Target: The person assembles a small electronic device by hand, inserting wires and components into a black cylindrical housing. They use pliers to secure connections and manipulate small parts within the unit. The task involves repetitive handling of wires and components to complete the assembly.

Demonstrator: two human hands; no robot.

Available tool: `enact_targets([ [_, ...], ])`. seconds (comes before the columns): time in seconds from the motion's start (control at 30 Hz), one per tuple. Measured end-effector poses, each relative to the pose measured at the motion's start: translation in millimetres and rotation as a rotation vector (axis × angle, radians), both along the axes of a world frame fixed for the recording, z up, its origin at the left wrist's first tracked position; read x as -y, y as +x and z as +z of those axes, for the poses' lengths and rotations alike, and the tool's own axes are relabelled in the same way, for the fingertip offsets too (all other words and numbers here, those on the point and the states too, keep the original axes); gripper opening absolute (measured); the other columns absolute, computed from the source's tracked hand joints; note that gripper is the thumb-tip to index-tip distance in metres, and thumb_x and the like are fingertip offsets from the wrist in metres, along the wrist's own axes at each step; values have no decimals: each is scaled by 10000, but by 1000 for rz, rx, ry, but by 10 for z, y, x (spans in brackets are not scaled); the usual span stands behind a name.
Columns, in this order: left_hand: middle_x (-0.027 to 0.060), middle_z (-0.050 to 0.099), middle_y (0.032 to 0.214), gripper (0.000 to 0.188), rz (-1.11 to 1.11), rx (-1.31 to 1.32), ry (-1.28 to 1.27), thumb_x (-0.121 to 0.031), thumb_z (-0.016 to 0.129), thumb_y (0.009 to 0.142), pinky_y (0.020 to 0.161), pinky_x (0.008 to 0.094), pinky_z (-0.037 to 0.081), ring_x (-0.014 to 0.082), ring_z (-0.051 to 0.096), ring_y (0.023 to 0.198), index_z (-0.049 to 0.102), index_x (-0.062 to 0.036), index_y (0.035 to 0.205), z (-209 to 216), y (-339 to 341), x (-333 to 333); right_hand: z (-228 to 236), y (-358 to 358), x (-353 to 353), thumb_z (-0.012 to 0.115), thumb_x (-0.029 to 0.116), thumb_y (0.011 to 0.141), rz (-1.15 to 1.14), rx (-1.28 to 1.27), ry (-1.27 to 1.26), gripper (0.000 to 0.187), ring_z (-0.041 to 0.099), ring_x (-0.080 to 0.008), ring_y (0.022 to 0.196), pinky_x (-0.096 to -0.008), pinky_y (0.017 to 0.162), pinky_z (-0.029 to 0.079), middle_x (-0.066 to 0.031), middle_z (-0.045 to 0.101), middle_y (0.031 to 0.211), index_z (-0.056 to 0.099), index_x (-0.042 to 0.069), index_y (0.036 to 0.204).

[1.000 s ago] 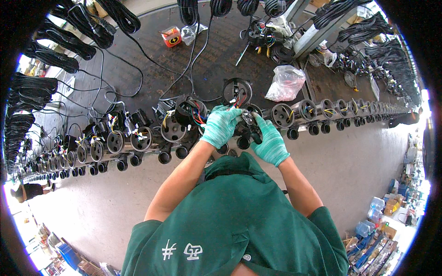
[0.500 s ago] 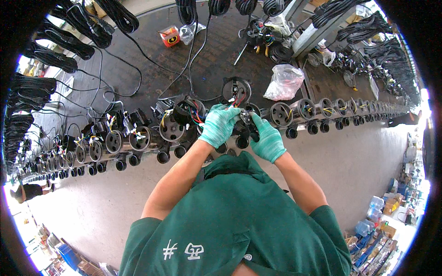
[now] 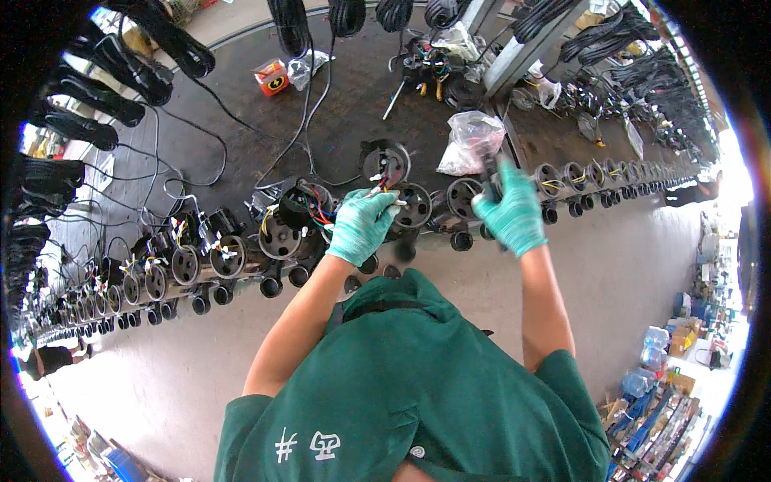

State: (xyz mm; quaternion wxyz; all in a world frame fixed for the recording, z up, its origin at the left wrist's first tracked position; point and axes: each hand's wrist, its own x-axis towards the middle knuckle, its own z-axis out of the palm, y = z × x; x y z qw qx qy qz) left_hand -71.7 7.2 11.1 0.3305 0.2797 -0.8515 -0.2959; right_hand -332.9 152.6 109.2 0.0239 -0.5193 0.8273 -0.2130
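Observation:
My left hand (image 3: 363, 221), in a pale green glove, pinches a small bundle of colored wires (image 3: 384, 185) with white connector ends. These wires run from a round black housing (image 3: 385, 161) lying open on the bench. A black cylinder with a holed round end (image 3: 413, 205) stands just right of the left fingertips. Off to the right, my gloved right hand (image 3: 516, 210) is smeared by motion, its fingers closed around a black part (image 3: 491, 175) too blurred to name. That part overlaps the edge of a clear plastic bag (image 3: 472, 143) with pale pink contents.
A long row of black cylinders with round holed ends (image 3: 227, 255) lines the bench edge on both sides. Coiled black cables (image 3: 289, 28) hang above the dark bench top (image 3: 265, 120). A red box (image 3: 272, 78) and a metal post (image 3: 522, 56) stand farther back.
My right hand has moved right, away from the left hand, carrying the black part toward the plastic bag. My left hand keeps hold of the wires. The whole view has shifted slightly.

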Motion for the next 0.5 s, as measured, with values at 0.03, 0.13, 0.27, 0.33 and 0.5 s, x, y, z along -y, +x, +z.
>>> enact_targets([
  [0.03,130,780,995,270,-10,20,3,-153,814,845,891,424,570,347,728,986,804,-111,1112,69,-10,-8,-62,-259,-8,831,242,781,-110,-27,54,838,670,-381,1097,-459,950,545,-224,664,1209,502,56,1528],
  [0.13,127,783,1036,266,-13,16,-15,-149,822,821,935,443,573,366,716,1040,796,-110,1083,114,-17,-22,-336,-741,5,825,444,809,-268,-149,282,869,591,-400,1274,-506,1068,496,-217,631,1339,503,87,1533],
  [0.27,122,788,1113,271,-37,-8,-102,-147,823,818,998,463,563,381,712,1100,789,-109,1085,95,-10,-4,-528,-824,51,793,482,867,-181,-190,297,785,574,-391,1307,-501,1089,485,-183,614,1397,537,116,1513],
  [0.33,123,787,1131,269,-49,-24,-123,-143,822,818,1015,470,557,388,709,1114,788,-106,1082,83,-8,-17,-621,-837,30,776,473,892,-147,-258,227,717,578,-390,1294,-503,1080,488,-171,619,1391,565,124,1482],
  [0.5,129,781,1128,252,-53,-26,-156,-117,811,816,1030,476,552,399,704,1113,782,-99,1066,111,-3,-31,-203,-149,344,738,170,908,247,-28,-129,184,662,-377,1059,-474,951,532,-167,700,1072,744,82,1070],
])
